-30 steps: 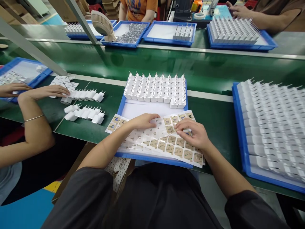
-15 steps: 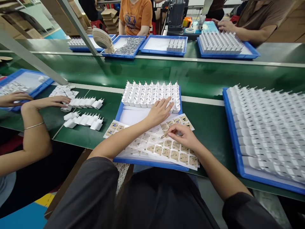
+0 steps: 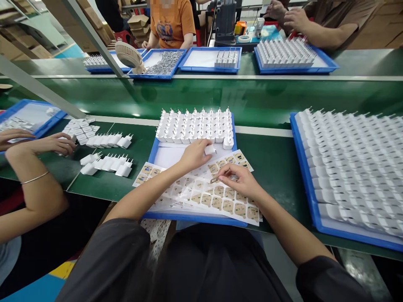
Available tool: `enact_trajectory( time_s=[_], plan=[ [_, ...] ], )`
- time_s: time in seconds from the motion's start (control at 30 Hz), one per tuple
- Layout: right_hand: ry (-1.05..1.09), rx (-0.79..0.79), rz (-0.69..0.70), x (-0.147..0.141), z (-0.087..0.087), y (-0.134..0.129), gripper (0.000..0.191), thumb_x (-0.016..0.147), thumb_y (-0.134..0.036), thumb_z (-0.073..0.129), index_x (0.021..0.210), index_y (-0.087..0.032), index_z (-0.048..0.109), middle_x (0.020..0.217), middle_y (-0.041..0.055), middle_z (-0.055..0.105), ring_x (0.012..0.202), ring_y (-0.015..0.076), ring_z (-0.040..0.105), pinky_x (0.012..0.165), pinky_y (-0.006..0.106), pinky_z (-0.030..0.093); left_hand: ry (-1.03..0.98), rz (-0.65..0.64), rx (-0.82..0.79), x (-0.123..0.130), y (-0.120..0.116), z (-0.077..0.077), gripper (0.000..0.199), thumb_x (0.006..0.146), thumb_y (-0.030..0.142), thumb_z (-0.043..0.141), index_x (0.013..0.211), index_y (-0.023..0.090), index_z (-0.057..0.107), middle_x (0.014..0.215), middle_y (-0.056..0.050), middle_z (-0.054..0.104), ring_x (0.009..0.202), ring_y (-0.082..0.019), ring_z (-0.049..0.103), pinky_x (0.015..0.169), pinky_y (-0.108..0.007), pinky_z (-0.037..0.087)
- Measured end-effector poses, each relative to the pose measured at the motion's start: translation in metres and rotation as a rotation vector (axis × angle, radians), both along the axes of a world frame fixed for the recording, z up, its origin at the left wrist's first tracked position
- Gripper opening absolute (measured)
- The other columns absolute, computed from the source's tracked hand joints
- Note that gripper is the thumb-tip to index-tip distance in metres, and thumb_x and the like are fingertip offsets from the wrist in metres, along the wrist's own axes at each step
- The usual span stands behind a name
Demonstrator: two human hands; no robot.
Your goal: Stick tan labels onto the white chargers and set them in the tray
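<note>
White plug [image 3: 210, 149] btwn L fingers [image 3: 206, 159], gripped at tips; R fingers [image 3: 225, 169] pinch tan sticker [image 3: 214, 180] nearby.

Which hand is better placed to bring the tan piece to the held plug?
Likely the right hand: it pinches the tan piece close to the white plug that the left hand holds.

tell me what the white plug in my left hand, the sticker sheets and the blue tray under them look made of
White plug: probably hard plastic, judging by its smooth, even white body.
Sticker sheets: paper or thin film, hard to tell which; they look thin and flat with pale backing.
Blue tray: likely smooth plastic, with an evenly coloured rim.
</note>
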State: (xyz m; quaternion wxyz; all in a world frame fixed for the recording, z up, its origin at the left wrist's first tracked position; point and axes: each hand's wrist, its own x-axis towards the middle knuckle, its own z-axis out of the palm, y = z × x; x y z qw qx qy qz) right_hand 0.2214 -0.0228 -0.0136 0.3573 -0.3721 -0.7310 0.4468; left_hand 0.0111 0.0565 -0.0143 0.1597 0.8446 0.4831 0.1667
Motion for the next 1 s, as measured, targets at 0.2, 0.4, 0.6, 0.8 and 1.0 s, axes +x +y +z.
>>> enact_trajectory(
  time_s=[0.2, 0.4, 0.6, 0.8, 1.0],
  plan=[
    [0.191, -0.099, -0.053, 0.0, 0.01, -0.007, 0.013, 0.088, -0.031, 0.068, 0.087, -0.019, 0.065, 0.083, 0.0033, 0.068, 0.076, 0.0159, 0.065, 0.072, 0.03, 0.055, -0.405, -0.078, -0.163, -0.016, -0.05, 0.021, 0.034, 0.082, 0.027, 0.066, 0.111, 0.021, 0.05, 0.114, -0.006, 0.064, 0.105, -0.02, 0.063, 0.096, -0.036, 0.052],
    [0.294, -0.199, -0.117, -0.004, 0.009, -0.011, 0.016, 0.086, -0.034, 0.072, 0.087, -0.02, 0.065, 0.081, 0.0029, 0.065, 0.072, 0.0152, 0.063, 0.068, 0.03, 0.056, -0.445, -0.157, -0.206, -0.011, -0.068, 0.016, 0.035, 0.082, 0.024, 0.069, 0.109, 0.022, 0.047, 0.128, -0.01, 0.064, 0.12, -0.023, 0.062, 0.099, -0.038, 0.052],
    [0.357, -0.265, -0.223, -0.004, 0.009, -0.011, 0.015, 0.085, -0.033, 0.073, 0.087, -0.021, 0.065, 0.079, 0.0017, 0.063, 0.071, 0.0148, 0.062, 0.069, 0.03, 0.056, -0.459, -0.21, -0.113, -0.011, -0.072, 0.004, 0.035, 0.085, 0.031, 0.07, 0.112, 0.021, 0.05, 0.123, -0.012, 0.067, 0.116, -0.022, 0.065, 0.095, -0.036, 0.054],
    [0.347, -0.283, -0.217, -0.004, 0.008, -0.012, 0.014, 0.086, -0.033, 0.073, 0.086, -0.021, 0.065, 0.081, 0.0022, 0.064, 0.074, 0.0155, 0.063, 0.07, 0.03, 0.056, -0.467, -0.25, -0.066, -0.012, -0.072, 0.003, 0.035, 0.086, 0.029, 0.069, 0.115, 0.02, 0.05, 0.123, -0.012, 0.068, 0.116, -0.022, 0.065, 0.095, -0.035, 0.055],
    [0.327, -0.258, -0.218, -0.005, 0.008, -0.011, 0.015, 0.086, -0.035, 0.072, 0.087, -0.021, 0.066, 0.08, 0.0028, 0.064, 0.073, 0.0158, 0.063, 0.069, 0.031, 0.057, -0.454, -0.246, -0.057, -0.013, -0.071, 0.005, 0.038, 0.086, 0.027, 0.07, 0.117, 0.021, 0.05, 0.122, -0.011, 0.068, 0.116, -0.022, 0.066, 0.094, -0.035, 0.056]
  ],
)
